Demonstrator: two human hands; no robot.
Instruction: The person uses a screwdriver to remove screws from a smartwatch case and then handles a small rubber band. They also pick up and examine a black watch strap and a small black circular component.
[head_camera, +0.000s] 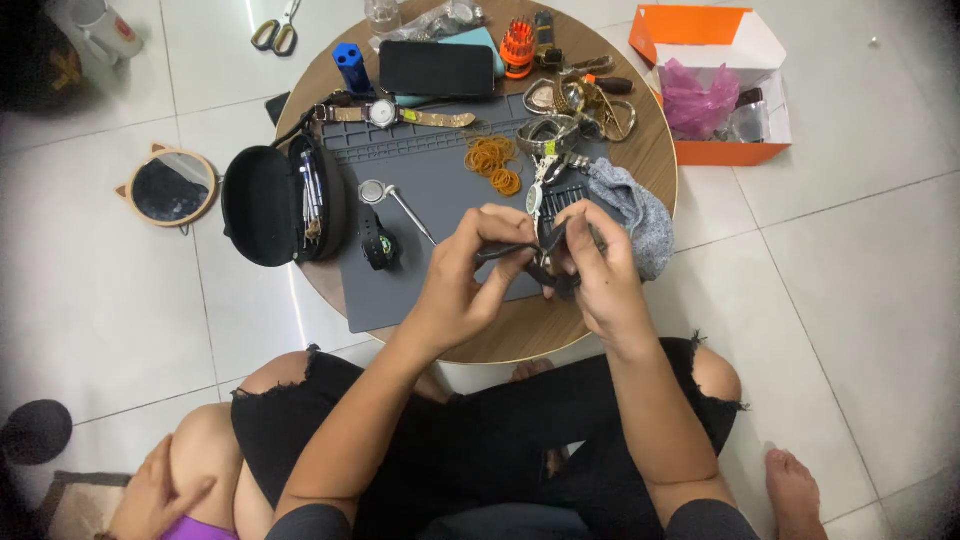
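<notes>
Both my hands meet over the near edge of a grey work mat (440, 190) on a small round wooden table (655, 150). My left hand (465, 275) pinches a thin dark tool, and its tip touches a small dark watch part. My right hand (595, 270) grips that dark watch part (552, 262) from the right. A row of small screwdriver bits (562, 197) lies just beyond my fingers, beside a grey cloth (640, 215).
On the mat lie a black watch (380, 243), a round metal tool (375, 190), orange rubber bands (492, 160) and several metal watches (560, 110). An open black tool case (275, 205), a phone (437, 68), an orange box (715, 85), scissors (275, 32) and a round mirror (170, 187) surround them. Another person's hand (150, 500) rests bottom left.
</notes>
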